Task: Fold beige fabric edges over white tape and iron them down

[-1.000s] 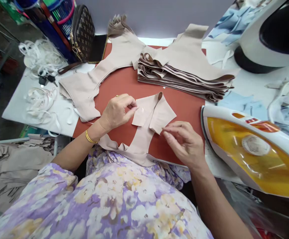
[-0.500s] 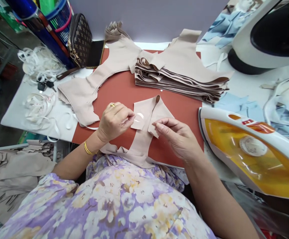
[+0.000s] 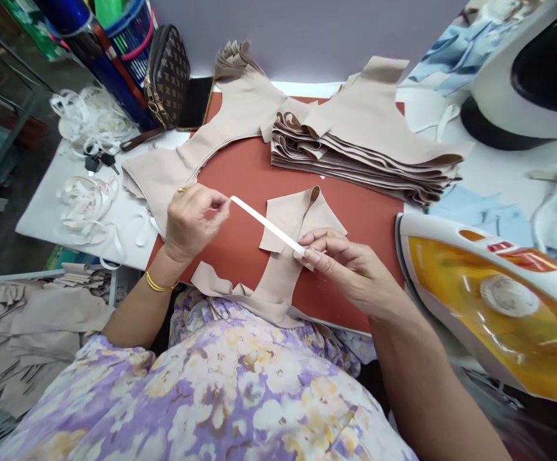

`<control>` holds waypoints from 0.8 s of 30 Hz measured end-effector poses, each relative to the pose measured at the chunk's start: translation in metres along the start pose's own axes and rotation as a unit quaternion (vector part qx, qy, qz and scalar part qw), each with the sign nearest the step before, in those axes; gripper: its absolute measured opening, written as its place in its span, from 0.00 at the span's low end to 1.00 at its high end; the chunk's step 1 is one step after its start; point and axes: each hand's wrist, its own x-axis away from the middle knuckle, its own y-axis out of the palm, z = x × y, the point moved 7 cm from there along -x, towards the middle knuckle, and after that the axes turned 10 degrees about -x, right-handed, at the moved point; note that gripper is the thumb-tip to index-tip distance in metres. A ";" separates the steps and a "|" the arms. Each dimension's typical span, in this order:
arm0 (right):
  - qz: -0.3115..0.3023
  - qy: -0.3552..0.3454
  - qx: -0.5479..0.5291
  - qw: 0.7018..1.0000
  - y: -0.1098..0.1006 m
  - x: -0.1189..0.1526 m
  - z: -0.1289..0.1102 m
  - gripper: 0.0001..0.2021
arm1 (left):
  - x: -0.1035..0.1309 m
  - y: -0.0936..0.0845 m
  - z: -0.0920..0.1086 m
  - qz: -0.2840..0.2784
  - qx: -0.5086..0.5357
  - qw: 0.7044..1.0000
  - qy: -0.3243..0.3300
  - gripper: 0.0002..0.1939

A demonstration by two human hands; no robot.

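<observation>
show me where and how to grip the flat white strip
Probably pinch the flat white strip mid-length, thumb over its upturned face, from the far side: it runs straight between left hand and right hand, middle bare.

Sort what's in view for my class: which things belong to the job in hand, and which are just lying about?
Likely in the job:
white strip, running between left hand and right hand
beige piece, below the strip
red board, under that piece
beige stacks, matching cloth

Probably just lying about:
brown pouch
blue basket
light-blue cloth
iron, untouched, though I can't be sure
</observation>
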 end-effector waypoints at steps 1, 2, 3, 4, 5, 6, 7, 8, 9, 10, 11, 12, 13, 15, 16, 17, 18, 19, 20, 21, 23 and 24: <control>-0.001 0.000 0.028 1.000 -0.004 0.003 0.002 0.13 | 0.002 0.001 -0.010 -0.011 -0.014 1.000 -0.024 0.06; 0.007 -0.003 0.064 0.998 -0.008 0.005 0.004 0.13 | 0.004 0.004 -0.020 -0.029 -0.026 0.998 -0.045 0.05; 0.021 -0.009 0.105 0.994 -0.013 0.007 0.006 0.13 | 0.006 0.008 -0.026 -0.051 -0.034 0.996 -0.063 0.05; 0.039 -0.015 0.148 0.988 -0.018 0.009 0.007 0.13 | 0.008 0.013 -0.030 -0.077 -0.038 0.993 -0.075 0.05; 0.058 -0.019 0.185 0.981 -0.022 0.010 0.009 0.13 | 0.008 0.018 -0.031 -0.102 -0.040 0.991 -0.081 0.05; 0.074 -0.019 0.211 0.974 -0.025 0.010 0.010 0.12 | 0.008 0.023 -0.027 -0.124 -0.037 0.988 -0.080 0.04; 0.084 -0.015 0.226 0.970 -0.026 0.009 0.011 0.11 | 0.006 0.027 -0.018 -0.142 -0.026 0.987 -0.070 0.02; 0.088 -0.007 0.229 0.969 -0.025 0.007 0.012 0.11 | 0.003 0.030 -0.005 -0.157 -0.006 0.986 -0.049 0.04; 0.087 -0.001 0.226 0.970 -0.022 0.006 0.013 0.10 | 0.001 0.034 0.012 -0.171 0.025 0.985 -0.017 0.08; 0.083 0.001 0.219 0.972 -0.019 0.004 0.012 0.10 | -0.001 0.036 0.032 -0.183 0.067 0.980 0.024 0.12; 0.076 -0.002 0.210 0.975 -0.015 0.003 0.011 0.09 | -0.002 0.039 0.053 -0.198 0.113 0.971 0.068 0.13; 0.070 -0.008 0.200 0.977 -0.012 0.002 0.009 0.10 | -0.001 0.041 0.073 -0.207 0.155 0.960 0.110 0.12; 0.064 -0.014 0.190 0.980 -0.009 0.002 0.008 0.10 | 0.000 0.043 0.087 -0.209 0.187 0.950 0.137 0.11; 0.061 -0.022 0.181 0.981 -0.009 0.006 0.007 0.10 | 0.002 0.048 0.102 -0.210 0.225 0.939 0.152 0.08; 0.063 -0.022 0.181 0.981 -0.011 0.008 0.008 0.10 | 0.003 0.052 0.103 -0.212 0.236 0.937 0.145 0.08; 0.069 -0.021 0.184 0.980 -0.014 0.011 0.010 0.09 | 0.004 0.056 0.101 -0.215 0.244 0.936 0.133 0.08; 0.078 -0.022 0.187 0.979 -0.017 0.014 0.012 0.09 | 0.004 0.059 0.099 -0.217 0.253 0.935 0.118 0.08; 0.088 -0.024 0.187 0.978 -0.019 0.017 0.014 0.08 | 0.003 0.061 0.096 -0.218 0.265 0.933 0.104 0.08; 0.098 -0.026 0.182 0.978 -0.021 0.019 0.017 0.08 | 0.002 0.062 0.094 -0.217 0.280 0.930 0.093 0.07; 0.108 -0.028 0.172 0.979 -0.022 0.020 0.019 0.08 | 0.001 0.062 0.094 -0.220 0.297 0.925 0.086 0.06; 0.135 -0.033 0.139 0.981 -0.022 0.021 0.022 0.09 | -0.001 0.064 0.099 -0.243 0.328 0.909 0.076 0.07; 0.148 -0.033 0.117 0.982 -0.022 0.021 0.023 0.10 | -0.002 0.066 0.102 -0.261 0.342 0.900 0.067 0.08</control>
